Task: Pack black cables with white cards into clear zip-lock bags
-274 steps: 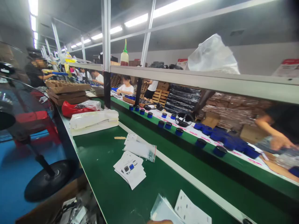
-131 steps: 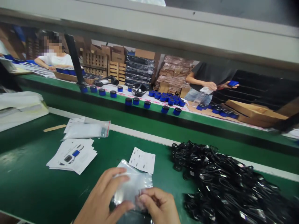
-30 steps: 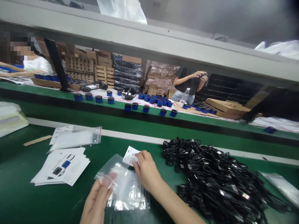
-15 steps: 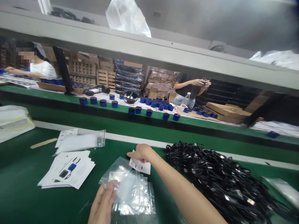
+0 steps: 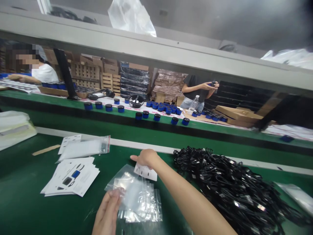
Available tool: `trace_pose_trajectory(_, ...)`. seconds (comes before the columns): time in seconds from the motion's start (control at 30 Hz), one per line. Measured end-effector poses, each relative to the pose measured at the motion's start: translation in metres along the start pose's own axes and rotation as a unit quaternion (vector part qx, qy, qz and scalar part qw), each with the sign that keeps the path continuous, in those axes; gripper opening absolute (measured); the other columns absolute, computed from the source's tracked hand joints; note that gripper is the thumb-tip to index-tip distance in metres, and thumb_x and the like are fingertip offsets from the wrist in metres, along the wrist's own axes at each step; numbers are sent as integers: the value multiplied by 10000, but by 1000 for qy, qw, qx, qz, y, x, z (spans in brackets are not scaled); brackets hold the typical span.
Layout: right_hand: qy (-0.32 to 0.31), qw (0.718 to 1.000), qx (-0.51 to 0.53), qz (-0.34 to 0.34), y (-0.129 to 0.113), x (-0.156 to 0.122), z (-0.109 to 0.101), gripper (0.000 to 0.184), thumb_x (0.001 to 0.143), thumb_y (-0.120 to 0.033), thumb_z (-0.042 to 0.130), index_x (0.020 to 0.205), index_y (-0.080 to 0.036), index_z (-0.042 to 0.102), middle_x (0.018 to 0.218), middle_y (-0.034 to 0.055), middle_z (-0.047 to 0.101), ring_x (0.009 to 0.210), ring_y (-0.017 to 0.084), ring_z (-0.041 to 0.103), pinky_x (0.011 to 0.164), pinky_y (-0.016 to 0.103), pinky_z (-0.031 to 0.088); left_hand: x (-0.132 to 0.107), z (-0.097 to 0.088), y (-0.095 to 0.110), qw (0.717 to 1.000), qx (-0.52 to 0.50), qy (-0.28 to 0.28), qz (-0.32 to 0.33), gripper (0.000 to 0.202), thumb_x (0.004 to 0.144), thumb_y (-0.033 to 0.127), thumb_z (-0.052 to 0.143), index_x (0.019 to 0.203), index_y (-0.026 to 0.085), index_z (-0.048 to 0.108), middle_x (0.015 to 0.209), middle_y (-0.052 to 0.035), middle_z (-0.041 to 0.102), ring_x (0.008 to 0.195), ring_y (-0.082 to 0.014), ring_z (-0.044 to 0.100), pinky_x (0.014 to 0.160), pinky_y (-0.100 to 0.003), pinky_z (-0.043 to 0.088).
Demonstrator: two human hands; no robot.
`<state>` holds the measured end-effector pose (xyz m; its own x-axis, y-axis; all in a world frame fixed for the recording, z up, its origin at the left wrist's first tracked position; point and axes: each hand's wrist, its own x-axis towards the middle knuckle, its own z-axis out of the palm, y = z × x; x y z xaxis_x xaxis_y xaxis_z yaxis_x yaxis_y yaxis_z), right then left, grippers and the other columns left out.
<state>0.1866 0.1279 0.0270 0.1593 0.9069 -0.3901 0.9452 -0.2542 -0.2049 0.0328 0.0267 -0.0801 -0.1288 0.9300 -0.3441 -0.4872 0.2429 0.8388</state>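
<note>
Green table [image 5: 22, 209] fills my lower view. Heap of black cables [image 5: 227, 186] spreads on it, right of my hands. Clear bags [image 5: 141, 202] overlap near the middle, close to me. Fanned stack of printed leaflets [image 5: 69, 178] lies left of them. My left hand [image 5: 109, 207] pinches the clear bags at their left side. My right hand [image 5: 148, 158] covers part of a white card [image 5: 146, 173], just beyond the bags; fingers mostly hidden, can't tell if I'm gripping it. Thin tan strip [image 5: 46, 150] lies beyond the leaflets, farther left.
</note>
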Motion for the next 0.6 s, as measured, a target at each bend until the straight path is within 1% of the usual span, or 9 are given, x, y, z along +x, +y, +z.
trace_pose_trajectory(0.07,-42,999,-23,14,-3,-1,-2,277,906,-361,554,1086,-153,585,1083,61,616,907,196,622,780,393,517,-1,0,1,1000,-3,-1,3,361,527,487,831,697,206,681,720,7,739,755,-190,714,736,-241,563)
trace_pose_trajectory(0.13,-82,995,-42,24,-1,-5,-5,281,909,-366,548,1089,-155,584,1095,64,613,916,197,619,789,396,513,-1,0,2,1000,-5,-1,4,351,535,475,830,683,196,675,715,3,734,749,-182,710,719,-224,559)
trace_pose_trajectory(0.27,-127,990,-54,27,6,-10,-10,273,918,-369,534,1050,-139,595,1005,50,639,828,171,639,733,359,528,-1,1,2,1000,-6,-1,2,339,532,459,834,682,197,680,679,16,716,743,-162,698,707,-188,541)
trace_pose_trajectory(0.37,-126,989,-66,32,2,-6,-9,268,918,-363,534,1067,-148,592,1047,54,630,866,182,632,758,371,523,0,2,1,1000,-5,-1,-1,335,526,454,837,677,199,681,653,21,703,725,-161,694,699,-196,539)
trace_pose_trajectory(0.5,-103,990,-86,36,-11,1,-7,283,916,-364,536,1108,-161,577,1130,69,601,957,207,608,822,417,497,-1,1,2,1000,-3,-3,-4,401,468,496,846,662,188,674,659,7,702,743,-196,693,746,-248,540)
trace_pose_trajectory(0.6,-107,990,-88,35,-15,-1,-10,299,911,-370,543,1116,-154,570,1123,70,601,944,205,612,804,412,505,-5,0,2,1000,-3,-1,-15,452,468,551,828,726,207,688,716,13,715,843,-190,683,808,-213,503)
